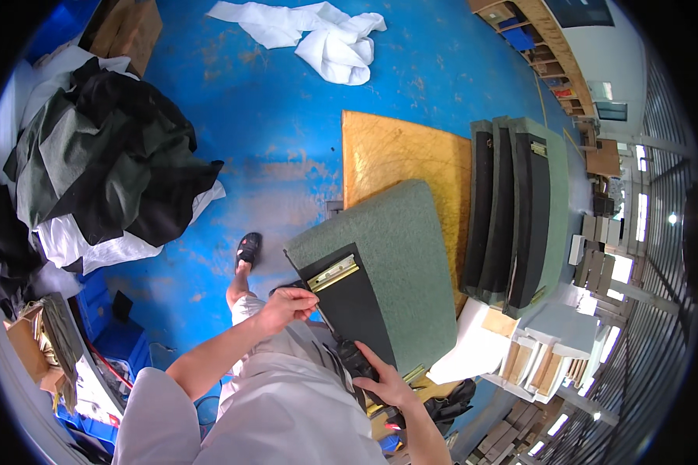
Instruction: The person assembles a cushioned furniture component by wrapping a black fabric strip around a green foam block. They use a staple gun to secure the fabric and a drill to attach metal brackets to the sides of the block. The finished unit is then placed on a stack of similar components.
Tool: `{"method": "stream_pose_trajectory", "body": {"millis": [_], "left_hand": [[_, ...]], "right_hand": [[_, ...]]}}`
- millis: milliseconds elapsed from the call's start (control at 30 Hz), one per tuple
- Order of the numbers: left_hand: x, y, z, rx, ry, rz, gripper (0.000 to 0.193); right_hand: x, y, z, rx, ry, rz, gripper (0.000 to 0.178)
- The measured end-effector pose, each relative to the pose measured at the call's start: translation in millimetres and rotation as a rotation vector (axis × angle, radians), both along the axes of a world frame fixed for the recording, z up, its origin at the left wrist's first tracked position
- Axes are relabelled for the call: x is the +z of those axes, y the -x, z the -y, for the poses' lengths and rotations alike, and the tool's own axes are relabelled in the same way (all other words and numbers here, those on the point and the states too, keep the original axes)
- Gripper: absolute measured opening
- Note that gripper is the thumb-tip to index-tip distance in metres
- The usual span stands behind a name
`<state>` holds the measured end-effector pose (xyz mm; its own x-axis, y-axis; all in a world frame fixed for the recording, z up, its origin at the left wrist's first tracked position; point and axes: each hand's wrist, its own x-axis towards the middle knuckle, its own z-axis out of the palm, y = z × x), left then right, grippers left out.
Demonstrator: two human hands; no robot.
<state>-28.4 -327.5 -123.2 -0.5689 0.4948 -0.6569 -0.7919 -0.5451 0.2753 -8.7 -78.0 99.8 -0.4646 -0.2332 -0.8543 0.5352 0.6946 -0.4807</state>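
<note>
A grey-green fabric-covered panel (411, 256) lies in front of me, with a black section (357, 310) along its near left side. On that section sits a brass-coloured metal bracket (335, 273). My left hand (285, 308) is closed in a pinch just below the bracket; anything between its fingertips is too small to make out. My right hand (384, 380) grips a black power screwdriver (353, 358), whose thin bit points up toward my left fingertips. Lower on the panel's near edge, another brass-coloured piece (415, 374) shows.
The panel lies on a worn yellow tabletop (395, 151). Several similar panels (512, 213) stand stacked on the right. A heap of dark and white fabric (116, 163) lies on the left, and crumpled white cloth (337, 46) on the blue floor ahead. White boards (547, 349) stand at lower right.
</note>
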Motion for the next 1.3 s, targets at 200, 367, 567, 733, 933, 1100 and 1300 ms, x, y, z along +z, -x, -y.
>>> {"method": "stream_pose_trajectory", "body": {"millis": [200,367,567,733,933,1100,1300], "left_hand": [[-27,10,-12,-0.172,-0.094,0.053,0.023],[-17,3,-53,0.156,-0.196,0.371,0.024],[-16,5,-65,0.208,-0.176,0.362,0.025],[-14,16,-32,-0.168,0.058,0.224,0.039],[-75,6,-4,-0.090,0.634,-0.055,0.084],[-52,59,32,0.257,0.214,-0.069,0.098],[-85,56,4,0.097,0.568,-0.263,0.080]], "right_hand": [[8,21,6,0.126,-0.072,-0.026,0.084],[7,57,28,0.218,-0.149,-0.105,0.081],[-3,108,62,0.517,-0.293,-0.040,0.082],[3,129,79,0.643,-0.341,0.008,0.083],[5,131,83,0.654,-0.320,0.008,0.083],[3,130,83,0.632,-0.339,0.032,0.082],[-8,136,88,0.666,-0.296,-0.027,0.081]]}}
